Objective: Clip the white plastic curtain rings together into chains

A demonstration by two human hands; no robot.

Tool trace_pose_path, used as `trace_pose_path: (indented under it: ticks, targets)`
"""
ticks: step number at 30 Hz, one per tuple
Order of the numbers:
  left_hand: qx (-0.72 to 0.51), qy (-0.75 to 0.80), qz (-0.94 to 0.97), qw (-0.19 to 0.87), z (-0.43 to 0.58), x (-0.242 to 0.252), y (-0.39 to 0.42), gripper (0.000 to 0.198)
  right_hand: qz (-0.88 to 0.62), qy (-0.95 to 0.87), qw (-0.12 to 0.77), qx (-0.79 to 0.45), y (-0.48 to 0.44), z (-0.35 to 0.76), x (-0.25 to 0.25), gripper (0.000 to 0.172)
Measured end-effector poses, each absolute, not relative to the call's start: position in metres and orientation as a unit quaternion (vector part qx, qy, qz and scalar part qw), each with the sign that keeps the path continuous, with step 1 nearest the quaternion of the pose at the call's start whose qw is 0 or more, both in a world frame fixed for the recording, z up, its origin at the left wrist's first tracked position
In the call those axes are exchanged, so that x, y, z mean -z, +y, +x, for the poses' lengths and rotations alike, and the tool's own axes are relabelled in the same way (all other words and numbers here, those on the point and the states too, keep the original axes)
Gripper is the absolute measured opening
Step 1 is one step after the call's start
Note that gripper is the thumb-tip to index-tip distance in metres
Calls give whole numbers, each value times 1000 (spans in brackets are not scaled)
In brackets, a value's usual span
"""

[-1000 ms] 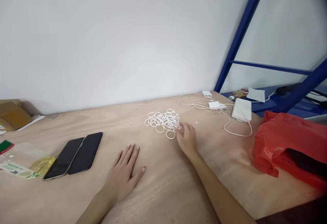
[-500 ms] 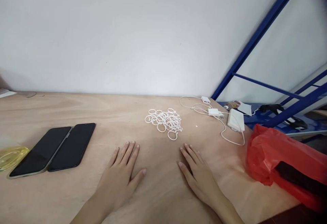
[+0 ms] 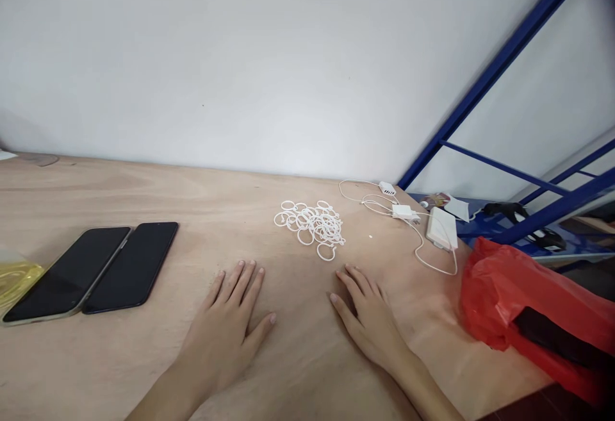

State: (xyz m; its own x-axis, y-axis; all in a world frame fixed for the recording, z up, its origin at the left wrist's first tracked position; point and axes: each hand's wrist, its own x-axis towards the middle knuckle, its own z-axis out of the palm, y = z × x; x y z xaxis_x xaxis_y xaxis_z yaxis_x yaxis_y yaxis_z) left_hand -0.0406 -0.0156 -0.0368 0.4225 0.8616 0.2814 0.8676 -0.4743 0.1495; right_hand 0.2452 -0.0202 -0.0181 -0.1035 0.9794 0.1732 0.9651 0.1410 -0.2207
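Note:
My left hand (image 3: 223, 328) lies palm down on the wooden tabletop (image 3: 298, 338), fingers spread and holding nothing. Across from it, my right hand (image 3: 368, 318) also rests on the wood, its fingers stretched out and slightly bent, with nothing in them. Just beyond the two hands is a loose pile of white plastic rings (image 3: 312, 223), each like an open hoop with a small clasp. One white ring (image 3: 326, 252) lies at the near edge of the pile, closest to my right hand. Neither hand touches the rings.
Two dark phones (image 3: 132, 267) lie side by side at left, near a yellow coil (image 3: 19, 280). To the right are a white charger (image 3: 405, 212) with cable, a white box (image 3: 442, 227) and a red plastic bag (image 3: 500, 286). A blue metal frame (image 3: 500, 68) stands beyond.
The view has tilted slightly. My right hand has lifted or bent its fingers a little and shifted slightly left; my left hand stays put. The rings lie as before.

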Motion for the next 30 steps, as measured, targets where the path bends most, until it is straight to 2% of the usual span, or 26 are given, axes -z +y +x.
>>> trace_pose_path:
  ticks: [4,7,10,13,16,20,25,28,30]
  targets:
    - [171,-509,-843,15,-41,40,-16,69,-663,-725,186,15,-2,234,18,31]
    - [166,-511,-843,26,-41,42,-15,70,-661,-724,196,31,12,225,17,30]
    - [159,-510,-845,35,-41,42,-15,70,-653,-732,192,18,19,221,17,33]
    - [157,-510,-845,36,-41,42,-14,70,-635,-746,198,-9,21,221,18,25]
    - [156,-510,-845,33,-42,40,-14,69,-604,-757,244,-51,18,218,17,23]
    - [143,-511,-847,18,-43,36,-13,64,-551,-722,361,-211,9,194,7,20]
    - [154,-516,-842,-36,-43,22,-14,53,-466,-575,477,-474,1,141,-2,29]
    - [213,-515,-825,-93,-42,10,-15,48,-423,-499,512,-557,0,119,-2,33]
    - [269,-493,-818,-128,-41,4,-15,46,-400,-486,503,-592,0,113,-1,33]
